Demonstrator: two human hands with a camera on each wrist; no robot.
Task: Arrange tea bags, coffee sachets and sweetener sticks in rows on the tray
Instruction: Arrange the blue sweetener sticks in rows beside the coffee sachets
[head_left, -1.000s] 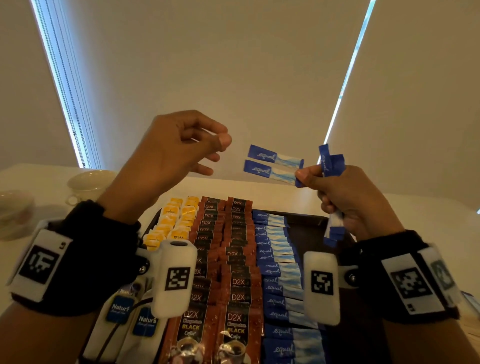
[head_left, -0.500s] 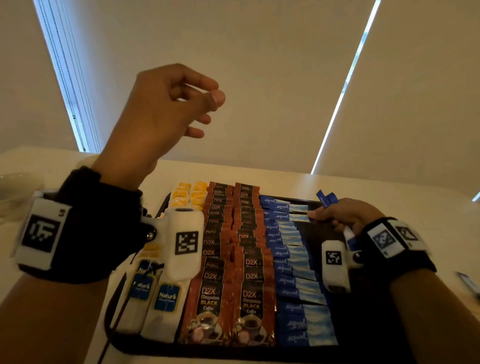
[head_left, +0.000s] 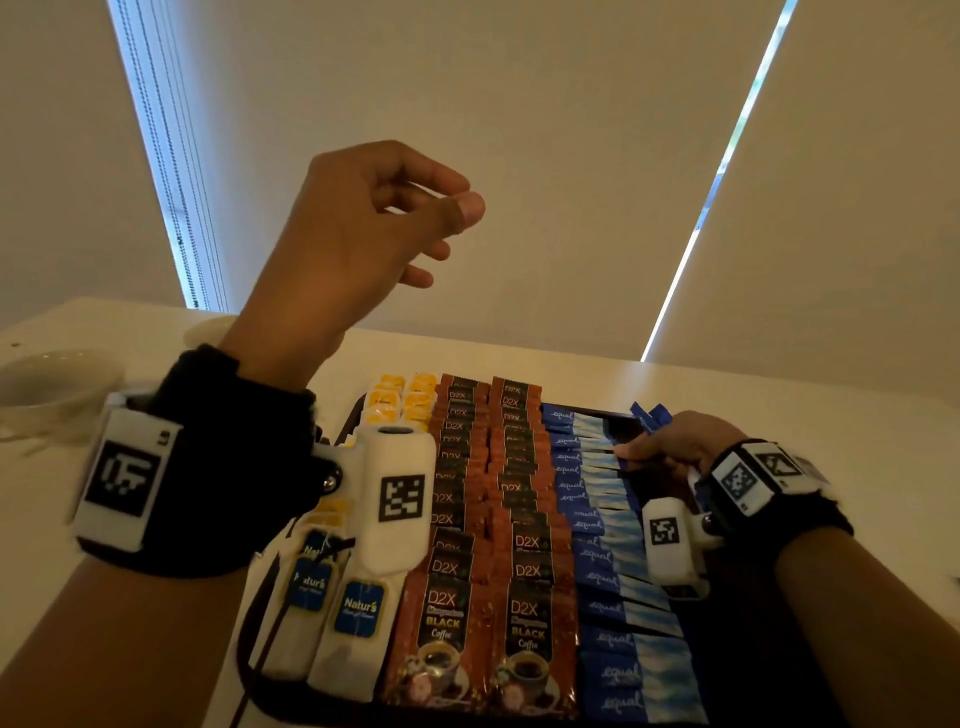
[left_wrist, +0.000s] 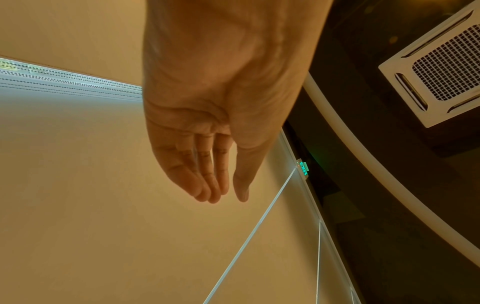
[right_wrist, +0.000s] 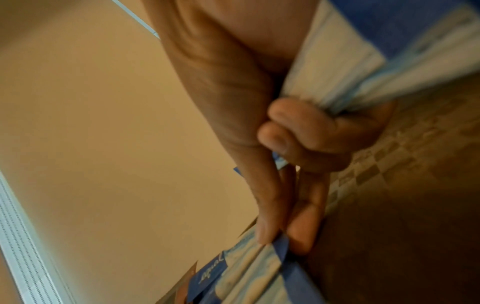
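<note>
Down came my right hand (head_left: 680, 447) to the far end of the blue row on the tray (head_left: 727, 649), pinching sweetener sticks (right_wrist: 262, 265) and clutching spares. My left hand (head_left: 358, 234) floats up, loose, empty. More sticks remain.

Office — exit sign (left_wrist: 302, 168), ceiling air-conditioner (left_wrist: 441, 67), roller blinds (head_left: 467, 130).

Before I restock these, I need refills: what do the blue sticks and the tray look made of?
Blue sweetener sticks: printed paper, matte, it seems; they crease softly. Tray: dark, smooth, likely plastic or lacquered wood; too dim to tell.
</note>
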